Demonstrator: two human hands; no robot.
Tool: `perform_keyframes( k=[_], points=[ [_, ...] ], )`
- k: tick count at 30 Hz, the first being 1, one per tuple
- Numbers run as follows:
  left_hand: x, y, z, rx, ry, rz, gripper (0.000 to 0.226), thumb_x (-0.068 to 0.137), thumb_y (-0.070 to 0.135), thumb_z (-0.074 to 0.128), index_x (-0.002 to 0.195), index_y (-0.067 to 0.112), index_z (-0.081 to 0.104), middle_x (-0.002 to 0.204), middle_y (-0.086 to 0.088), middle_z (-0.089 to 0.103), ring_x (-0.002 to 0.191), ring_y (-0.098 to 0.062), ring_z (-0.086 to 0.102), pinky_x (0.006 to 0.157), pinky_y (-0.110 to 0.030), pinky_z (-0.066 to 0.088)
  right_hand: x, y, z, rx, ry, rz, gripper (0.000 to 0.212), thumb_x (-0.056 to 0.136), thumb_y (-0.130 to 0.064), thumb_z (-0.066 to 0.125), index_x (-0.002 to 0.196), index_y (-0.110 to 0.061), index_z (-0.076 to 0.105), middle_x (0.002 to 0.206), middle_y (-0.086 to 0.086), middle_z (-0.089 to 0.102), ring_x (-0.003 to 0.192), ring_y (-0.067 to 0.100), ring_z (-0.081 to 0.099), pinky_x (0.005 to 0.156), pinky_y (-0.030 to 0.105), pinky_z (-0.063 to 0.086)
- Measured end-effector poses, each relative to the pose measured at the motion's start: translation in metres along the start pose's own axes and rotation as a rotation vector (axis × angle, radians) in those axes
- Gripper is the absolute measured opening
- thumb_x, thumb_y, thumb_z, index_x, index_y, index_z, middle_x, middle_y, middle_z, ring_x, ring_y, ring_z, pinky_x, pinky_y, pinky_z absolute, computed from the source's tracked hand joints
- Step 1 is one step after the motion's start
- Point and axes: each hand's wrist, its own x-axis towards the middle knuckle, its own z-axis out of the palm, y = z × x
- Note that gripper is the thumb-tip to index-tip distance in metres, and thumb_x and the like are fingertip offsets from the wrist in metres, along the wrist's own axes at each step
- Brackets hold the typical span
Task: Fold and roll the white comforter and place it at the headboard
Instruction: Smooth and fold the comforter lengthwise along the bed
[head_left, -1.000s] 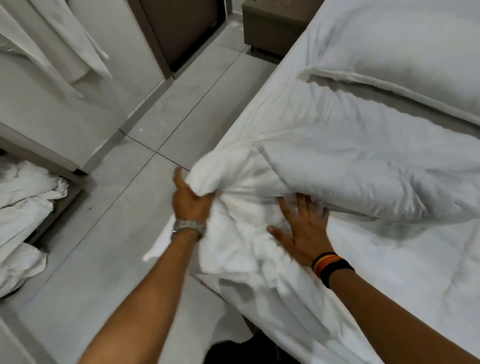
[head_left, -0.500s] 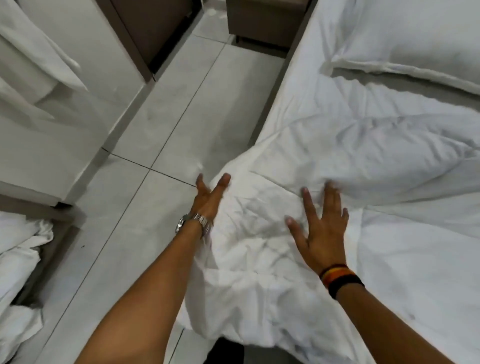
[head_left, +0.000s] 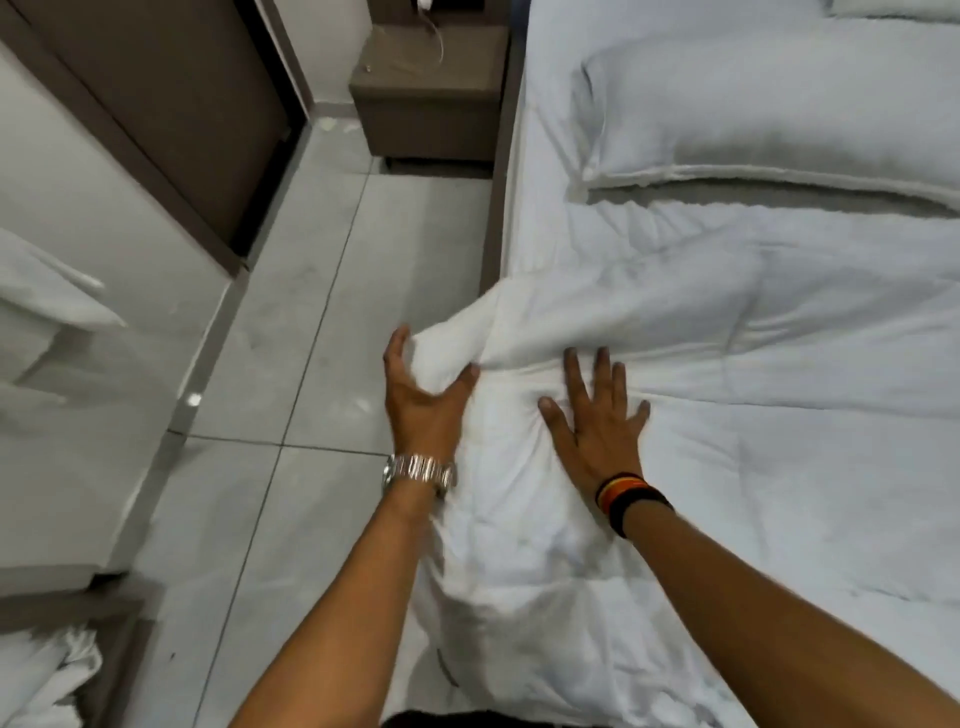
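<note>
The white comforter (head_left: 727, 322) lies across the bed, folded into a thick band below the pillow, and its near part hangs over the bed's left edge. My left hand (head_left: 423, 395), with a metal watch on the wrist, cups the bunched end of the fold at the bed's edge. My right hand (head_left: 597, 421), with dark and orange wristbands, presses flat with spread fingers on the comforter just below the fold. A white pillow (head_left: 753, 114) rests toward the headboard end, beyond the folded band.
A brown nightstand (head_left: 431, 104) stands at the head of the bed on the left. Grey floor tiles (head_left: 311, 312) run between the bed and a white cabinet (head_left: 67, 260) with a dark door frame. Crumpled white linen (head_left: 47, 680) lies at lower left.
The fold has been pushed up the bed toward the pillow. My left hand went from gripping, to open, to cupping the fold's end. My right hand stayed flat and slid forward.
</note>
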Motion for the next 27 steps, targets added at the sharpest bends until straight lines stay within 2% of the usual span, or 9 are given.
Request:
perform_keyframes(
  k=[3,6,8,10,17,19,21,24,27],
  points=[
    [-0.008,0.008,-0.024,0.102,-0.002,0.136,0.106,0.060,0.036,0.097,0.149,0.041,0.039,0.130,0.048,0.049,0.112,0.021,0.056,0.081,0.000,0.044,-0.001,-0.015,0.004,-0.042,-0.073,0.043,0.073,0.101,-0.077,0.016,0.162,-0.053,-0.017,0.175,-0.009,-0.023,0.162,0.020,-0.021,0.122,0.069,-0.014],
    [-0.003,-0.013,-0.028,0.227,-0.139,-0.109,0.127,0.064,0.038,0.098,0.161,0.031,0.017,0.149,0.006,0.054,0.132,-0.014,0.058,0.095,-0.016,0.046,-0.015,0.002,0.013,-0.107,-0.356,0.177,0.078,0.101,-0.076,0.021,0.165,-0.046,-0.013,0.177,-0.002,-0.021,0.163,0.025,-0.018,0.124,0.070,-0.007],
    [0.025,-0.027,-0.020,0.291,-0.260,-0.315,0.143,0.064,0.053,0.094,0.164,0.026,-0.004,0.165,-0.013,0.033,0.148,-0.027,0.040,0.114,-0.032,0.039,-0.011,0.010,0.018,-0.096,-0.358,0.260,0.081,0.100,-0.077,0.023,0.166,-0.045,-0.011,0.177,0.001,-0.020,0.163,0.027,-0.017,0.125,0.069,-0.006],
    [0.062,-0.039,-0.002,0.412,-0.321,-0.355,0.151,0.058,0.074,0.086,0.163,0.031,-0.014,0.171,-0.013,0.017,0.152,-0.033,0.031,0.122,-0.048,0.031,-0.002,0.014,0.025,-0.062,-0.285,0.310,0.082,0.098,-0.079,0.024,0.165,-0.047,-0.011,0.176,0.001,-0.021,0.163,0.026,-0.019,0.124,0.069,-0.008],
    [0.203,-0.040,0.155,0.656,-0.685,0.147,0.149,0.054,0.089,0.073,0.164,0.016,0.004,0.166,-0.010,0.033,0.152,-0.031,0.033,0.121,-0.049,0.032,0.066,-0.005,0.088,-0.155,-0.110,0.606,0.088,0.085,-0.089,-0.004,0.159,-0.047,-0.029,0.171,0.006,-0.037,0.159,0.033,-0.029,0.118,0.077,-0.010],
    [0.227,-0.035,0.192,0.726,-0.836,0.301,0.150,0.055,0.090,0.072,0.165,0.016,0.001,0.169,-0.009,0.025,0.157,-0.031,0.020,0.127,-0.049,0.016,0.078,-0.012,0.099,-0.175,-0.029,0.653,0.091,0.085,-0.087,-0.001,0.163,-0.043,-0.018,0.175,0.011,-0.025,0.161,0.038,-0.019,0.118,0.079,-0.008],
    [0.237,-0.035,0.217,0.819,-0.966,0.427,0.150,0.055,0.089,0.072,0.165,0.016,0.000,0.165,-0.010,0.035,0.154,-0.031,0.026,0.127,-0.046,0.012,0.082,-0.014,0.101,-0.162,0.011,0.674,0.092,0.088,-0.084,0.009,0.166,-0.036,-0.003,0.178,0.013,-0.009,0.163,0.039,-0.005,0.119,0.079,-0.003],
    [0.241,-0.031,0.222,0.891,-1.093,0.483,0.136,0.056,0.087,0.074,0.161,0.025,0.012,0.131,-0.012,0.067,0.121,-0.035,0.062,0.094,-0.037,0.047,0.074,-0.022,0.099,-0.160,-0.010,0.715,0.091,0.087,-0.085,0.002,0.164,-0.039,-0.012,0.176,0.007,-0.019,0.164,0.032,-0.011,0.123,0.072,-0.002],
    [0.274,-0.013,0.217,0.938,-1.154,0.579,0.116,0.055,0.091,0.069,0.146,0.036,0.022,0.105,-0.005,0.076,0.101,-0.034,0.072,0.072,-0.033,0.043,0.063,-0.037,0.094,-0.066,0.058,0.770,0.085,0.088,-0.085,0.002,0.160,-0.048,-0.021,0.172,0.002,-0.031,0.162,0.025,-0.022,0.125,0.065,-0.008]
  ],
)
